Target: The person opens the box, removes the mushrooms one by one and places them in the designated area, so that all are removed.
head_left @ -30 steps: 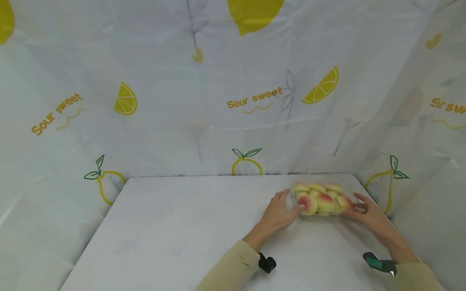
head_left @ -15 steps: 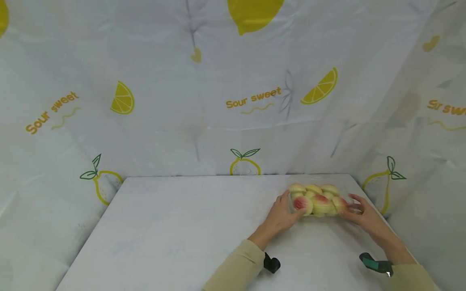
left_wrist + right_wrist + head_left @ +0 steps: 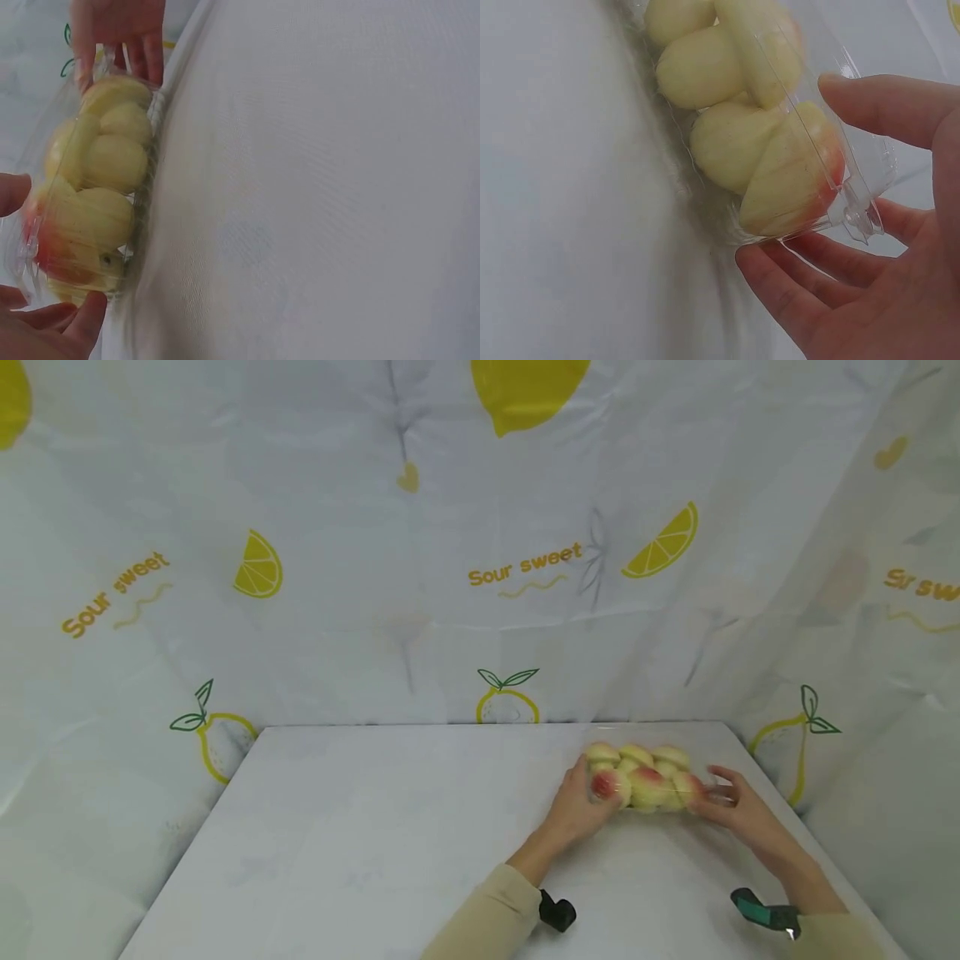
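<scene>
Two bare hands are bracketing a clear plastic clamshell box [image 3: 645, 781] of yellow-pink peach-shaped buns on the far right part of the white cloth-covered table [image 3: 375, 827]. The left hand [image 3: 573, 806] is cupping the box's left end, fingers curled against the plastic, with a thumb tip and fingertips [image 3: 82, 319] showing on either side of that end in the left wrist view. The right hand [image 3: 738, 814] is cradling the opposite end, its fingers [image 3: 810, 289] curling under the base while the thumb is resting over the lid near the snap tab. From the wrist views I cannot tell whether the box is sitting on the cloth or is just clear of it.

The thin shell is looking flimsy, so, as I judge it, a hard squeeze from both ends could be buckling the walls, popping the tab open and crushing or spilling the soft buns. Uneven pressure might tip the box, and the table's right edge is lying near, beside the lemon-printed white curtain [image 3: 480, 568].
</scene>
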Tool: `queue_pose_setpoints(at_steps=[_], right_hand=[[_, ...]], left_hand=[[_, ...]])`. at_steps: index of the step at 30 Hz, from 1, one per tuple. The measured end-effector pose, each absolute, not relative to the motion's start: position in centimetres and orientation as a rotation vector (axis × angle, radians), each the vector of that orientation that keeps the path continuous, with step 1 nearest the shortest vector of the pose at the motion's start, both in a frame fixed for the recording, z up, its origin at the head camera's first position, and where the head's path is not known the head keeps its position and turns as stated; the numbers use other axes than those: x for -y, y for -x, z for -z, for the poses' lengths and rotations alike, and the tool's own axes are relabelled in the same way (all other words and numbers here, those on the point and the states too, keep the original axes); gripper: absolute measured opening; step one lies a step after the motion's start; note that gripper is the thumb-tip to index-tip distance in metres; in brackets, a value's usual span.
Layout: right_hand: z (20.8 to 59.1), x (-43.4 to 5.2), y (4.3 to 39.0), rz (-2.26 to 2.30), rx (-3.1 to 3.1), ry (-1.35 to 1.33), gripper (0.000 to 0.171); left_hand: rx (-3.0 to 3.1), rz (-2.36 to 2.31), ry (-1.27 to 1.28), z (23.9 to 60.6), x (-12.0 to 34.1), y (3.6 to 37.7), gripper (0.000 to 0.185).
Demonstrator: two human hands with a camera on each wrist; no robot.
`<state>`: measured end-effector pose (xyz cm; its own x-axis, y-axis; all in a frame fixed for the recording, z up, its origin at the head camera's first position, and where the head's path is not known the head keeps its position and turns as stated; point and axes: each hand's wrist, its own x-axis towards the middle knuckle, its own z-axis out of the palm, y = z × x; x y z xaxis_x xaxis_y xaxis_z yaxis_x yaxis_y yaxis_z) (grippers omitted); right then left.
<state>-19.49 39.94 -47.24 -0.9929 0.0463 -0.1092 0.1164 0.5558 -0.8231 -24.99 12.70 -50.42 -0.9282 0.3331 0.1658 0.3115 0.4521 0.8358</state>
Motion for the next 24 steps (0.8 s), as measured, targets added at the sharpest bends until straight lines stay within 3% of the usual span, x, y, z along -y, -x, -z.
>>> queue_pose_setpoints(at_steps=[24], right_hand=[[47.7, -35.5, 19.8, 1.477, -2.721, -0.061, 0.093]], left_hand=[[-2.659, -1.630, -0.574, 50.4, -7.7, 24.8, 0.083]])
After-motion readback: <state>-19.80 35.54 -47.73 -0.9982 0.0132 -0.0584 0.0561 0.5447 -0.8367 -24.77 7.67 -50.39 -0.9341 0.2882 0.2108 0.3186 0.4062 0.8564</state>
